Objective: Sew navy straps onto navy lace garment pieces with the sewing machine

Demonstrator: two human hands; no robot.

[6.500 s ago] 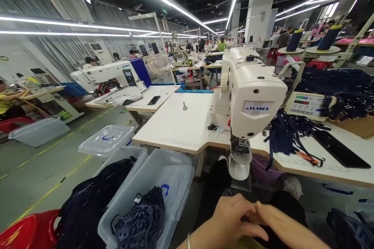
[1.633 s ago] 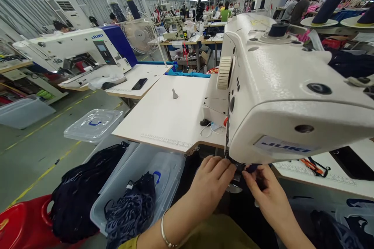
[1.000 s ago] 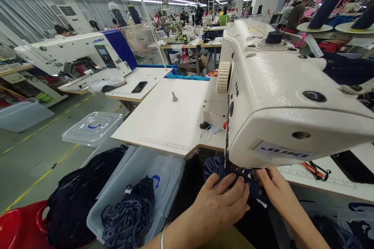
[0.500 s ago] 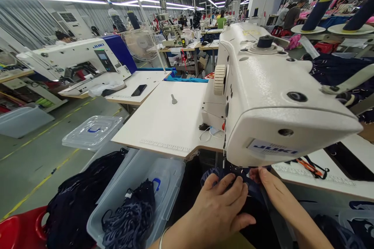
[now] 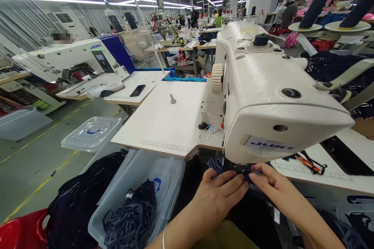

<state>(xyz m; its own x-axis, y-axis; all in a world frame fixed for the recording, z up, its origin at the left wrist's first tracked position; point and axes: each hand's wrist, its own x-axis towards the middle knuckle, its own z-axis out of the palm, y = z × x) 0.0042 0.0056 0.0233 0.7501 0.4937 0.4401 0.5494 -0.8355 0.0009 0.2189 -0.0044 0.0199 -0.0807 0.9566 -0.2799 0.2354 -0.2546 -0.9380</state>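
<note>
Navy fabric (image 5: 215, 164) with strap-like pieces lies under the head of a white JUKI sewing machine (image 5: 280, 113). My left hand (image 5: 223, 194) rests over the near edge of this fabric, fingers together and bent onto it; its thumb is hidden. Just right of it, my right hand (image 5: 270, 183) pinches the fabric between thumb and forefinger. Both hands are close beneath the machine head, which hides the needle area from view. Dark cloth hangs below the hands.
Left of my knees, a clear plastic bin (image 5: 172, 198) holds navy straps beside a dark garment pile (image 5: 78, 194). The white table (image 5: 157, 120) carries a small grey metal piece (image 5: 173, 99). Orange-handled snips (image 5: 308, 163) and a black phone-like slab (image 5: 347, 157) lie on the right.
My right hand has shifted to show its thumb and forefinger pinching the fabric. My left hand has flattened, and its thumb has gone out of sight. The view has moved slightly.
</note>
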